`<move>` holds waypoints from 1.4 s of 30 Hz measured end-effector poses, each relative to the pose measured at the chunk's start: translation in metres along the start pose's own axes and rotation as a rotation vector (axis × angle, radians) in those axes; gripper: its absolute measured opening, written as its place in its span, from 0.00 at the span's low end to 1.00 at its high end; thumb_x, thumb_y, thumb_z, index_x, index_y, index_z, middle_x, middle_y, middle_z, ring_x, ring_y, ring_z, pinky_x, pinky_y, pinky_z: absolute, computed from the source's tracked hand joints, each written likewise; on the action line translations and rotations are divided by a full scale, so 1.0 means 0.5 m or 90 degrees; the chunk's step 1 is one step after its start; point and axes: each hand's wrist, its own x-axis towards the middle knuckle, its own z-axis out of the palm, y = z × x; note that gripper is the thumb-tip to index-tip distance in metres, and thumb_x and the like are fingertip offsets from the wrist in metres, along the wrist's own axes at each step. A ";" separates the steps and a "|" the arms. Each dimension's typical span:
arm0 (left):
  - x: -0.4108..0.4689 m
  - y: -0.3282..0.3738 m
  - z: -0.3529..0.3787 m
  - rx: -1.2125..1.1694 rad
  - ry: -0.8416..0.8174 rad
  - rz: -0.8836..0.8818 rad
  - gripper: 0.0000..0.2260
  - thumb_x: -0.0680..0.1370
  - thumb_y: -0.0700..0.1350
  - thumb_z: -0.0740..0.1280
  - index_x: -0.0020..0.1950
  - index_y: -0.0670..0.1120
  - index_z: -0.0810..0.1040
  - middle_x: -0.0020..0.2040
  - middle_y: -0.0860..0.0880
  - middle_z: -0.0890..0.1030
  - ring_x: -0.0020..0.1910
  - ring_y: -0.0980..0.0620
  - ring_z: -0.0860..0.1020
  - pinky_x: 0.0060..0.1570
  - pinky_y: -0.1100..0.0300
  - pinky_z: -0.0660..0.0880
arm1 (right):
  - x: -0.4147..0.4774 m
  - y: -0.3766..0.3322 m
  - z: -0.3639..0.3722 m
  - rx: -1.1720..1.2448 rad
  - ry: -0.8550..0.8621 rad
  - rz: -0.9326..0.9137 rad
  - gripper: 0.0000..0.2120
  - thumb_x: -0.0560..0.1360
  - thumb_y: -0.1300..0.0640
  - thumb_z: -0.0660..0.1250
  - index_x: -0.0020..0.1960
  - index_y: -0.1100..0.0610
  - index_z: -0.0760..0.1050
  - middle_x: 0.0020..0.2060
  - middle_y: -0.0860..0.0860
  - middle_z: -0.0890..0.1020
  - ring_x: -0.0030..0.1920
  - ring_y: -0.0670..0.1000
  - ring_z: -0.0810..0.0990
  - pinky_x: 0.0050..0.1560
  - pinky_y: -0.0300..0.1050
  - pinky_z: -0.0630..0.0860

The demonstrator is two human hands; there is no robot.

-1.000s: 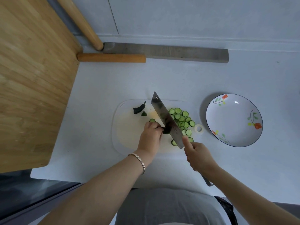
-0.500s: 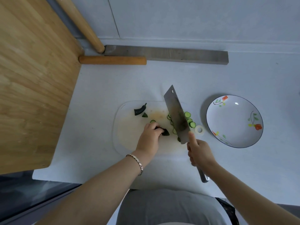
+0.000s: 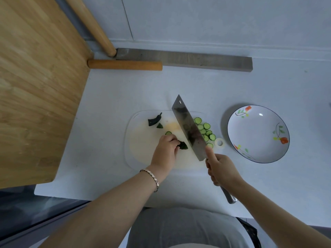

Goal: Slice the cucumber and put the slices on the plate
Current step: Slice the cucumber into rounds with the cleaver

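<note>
On the cutting board (image 3: 141, 153) the left hand (image 3: 165, 149) is pinching the cucumber stub (image 3: 183, 145) with curled fingers, holding it near the board's middle, with the dark green end poking out right of the fingertips. The right hand (image 3: 222, 170) is gripping the cleaver (image 3: 189, 129) by its handle, with the forefinger (image 3: 209, 153) lying straight along the blade's near end; the handle's metal butt (image 3: 230, 197) is sticking out behind the wrist. The blade is standing tilted, tip pointing away and slightly left, sitting between the stub and the slices (image 3: 204, 128); can't tell whether the edge is touching the board. Those slices are lying in an overlapping pile on the board's right part, just right of the blade, some partly hidden behind it. A lone slice (image 3: 168, 133) is lying just beyond the left knuckles. A stem end (image 3: 154, 119) and a small triangular offcut (image 3: 159, 125) are lying close together toward the board's far left. The plate (image 3: 258, 134) — white, flower print, dark rim — is sitting on the counter (image 3: 268, 185) right of the board, apart from it, slices not yet on it. A small white ring (image 3: 220, 142) is lying between board and plate, just beside the board's edge. A bracelet (image 3: 151, 176) is sitting on the left wrist. At the counter's far side a rolling pin (image 3: 125, 64) is lying in front of a long grey bar (image 3: 197, 60), and a second wooden rod (image 3: 93, 25) is leaning in from above. A big wooden board (image 3: 35, 86) is filling the left side.
</note>
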 end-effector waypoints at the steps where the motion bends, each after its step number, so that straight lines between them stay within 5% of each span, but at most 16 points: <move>1: 0.002 0.002 0.000 0.003 -0.002 0.001 0.05 0.69 0.29 0.70 0.43 0.35 0.82 0.41 0.40 0.81 0.42 0.39 0.78 0.43 0.61 0.71 | -0.001 0.002 0.002 -0.007 -0.003 -0.001 0.25 0.76 0.38 0.56 0.32 0.58 0.62 0.22 0.50 0.64 0.21 0.49 0.60 0.22 0.36 0.60; 9: 0.006 0.005 0.002 0.018 -0.014 0.009 0.05 0.69 0.29 0.70 0.42 0.36 0.82 0.40 0.40 0.81 0.43 0.39 0.77 0.40 0.60 0.72 | 0.002 0.012 0.014 -0.095 0.019 -0.032 0.27 0.76 0.38 0.55 0.30 0.58 0.64 0.20 0.49 0.67 0.23 0.51 0.65 0.29 0.41 0.65; 15: 0.007 0.003 0.003 0.016 -0.019 0.018 0.06 0.67 0.29 0.71 0.40 0.36 0.83 0.38 0.41 0.81 0.40 0.38 0.77 0.37 0.55 0.78 | 0.013 0.019 0.021 -0.143 0.020 -0.050 0.26 0.75 0.36 0.54 0.34 0.59 0.64 0.28 0.56 0.66 0.30 0.53 0.63 0.36 0.46 0.64; 22: 0.002 0.006 0.004 0.019 -0.021 0.006 0.06 0.74 0.33 0.66 0.46 0.37 0.82 0.46 0.42 0.80 0.48 0.41 0.74 0.43 0.53 0.77 | 0.026 0.014 0.055 -0.118 0.031 -0.047 0.26 0.73 0.35 0.54 0.31 0.56 0.57 0.28 0.54 0.63 0.29 0.53 0.61 0.34 0.46 0.62; 27: -0.001 0.008 0.007 -0.014 -0.002 -0.065 0.06 0.75 0.35 0.65 0.49 0.39 0.81 0.50 0.44 0.77 0.51 0.46 0.74 0.47 0.62 0.71 | 0.030 0.015 0.040 -0.042 0.029 -0.004 0.26 0.75 0.36 0.55 0.35 0.60 0.64 0.26 0.54 0.67 0.26 0.53 0.64 0.29 0.42 0.65; 36: 0.003 0.012 0.004 -0.011 0.012 -0.060 0.05 0.70 0.31 0.70 0.44 0.38 0.83 0.42 0.39 0.79 0.41 0.40 0.78 0.40 0.60 0.72 | -0.001 0.008 0.015 -0.044 0.005 -0.004 0.25 0.76 0.39 0.55 0.34 0.59 0.63 0.22 0.51 0.66 0.23 0.50 0.62 0.24 0.37 0.62; 42: 0.005 0.016 0.004 -0.001 0.012 -0.059 0.05 0.71 0.32 0.69 0.45 0.36 0.82 0.44 0.38 0.79 0.44 0.38 0.77 0.42 0.58 0.73 | 0.001 0.007 0.011 -0.110 0.001 -0.038 0.27 0.76 0.37 0.54 0.34 0.60 0.65 0.24 0.53 0.68 0.24 0.51 0.64 0.27 0.40 0.64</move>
